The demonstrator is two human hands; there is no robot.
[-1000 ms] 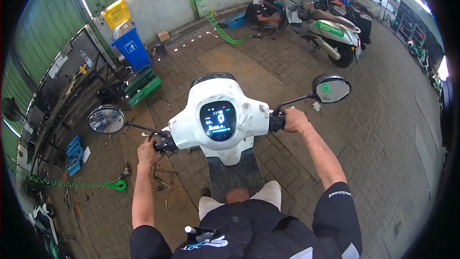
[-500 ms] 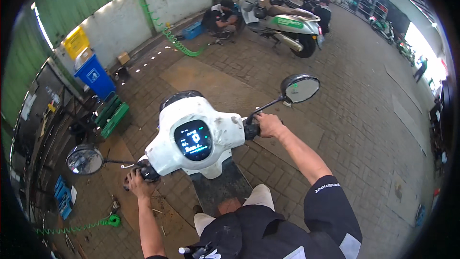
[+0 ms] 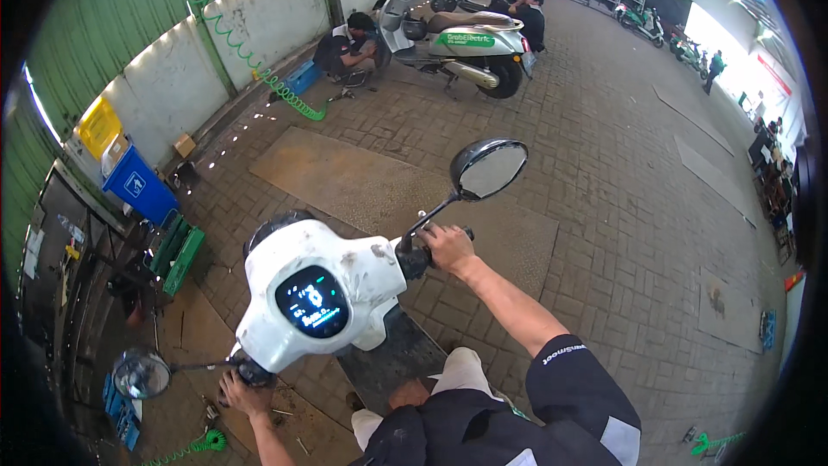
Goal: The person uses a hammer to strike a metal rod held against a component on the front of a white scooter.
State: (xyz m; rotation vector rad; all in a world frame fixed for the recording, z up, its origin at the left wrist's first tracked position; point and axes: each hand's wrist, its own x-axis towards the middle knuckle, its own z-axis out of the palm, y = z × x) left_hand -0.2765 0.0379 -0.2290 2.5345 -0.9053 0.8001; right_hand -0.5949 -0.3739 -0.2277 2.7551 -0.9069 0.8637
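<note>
I straddle a white scooter (image 3: 345, 259) with a scuffed front cowl and a lit dashboard screen (image 3: 312, 300). My left hand (image 3: 245, 396) is closed round the left grip, below the left mirror (image 3: 141, 374). My right hand (image 3: 447, 248) holds the right grip, its fingers reaching over toward the lever, just under the right mirror (image 3: 488, 171). The dark footboard (image 3: 388, 349) lies between my legs.
A co-worker (image 3: 338, 57) squats by a silver-green scooter (image 3: 457, 43); another person (image 3: 528, 26) is behind it. A blue bin (image 3: 138, 184), green toolbox (image 3: 181, 259) and dark bench (image 3: 39, 259) stand left. A figure (image 3: 714, 69) is near the bright doorway.
My view has swung rightward, so the scooter and both hands now sit lower and farther left, the handlebar more slanted. Both hands stay on the grips.
</note>
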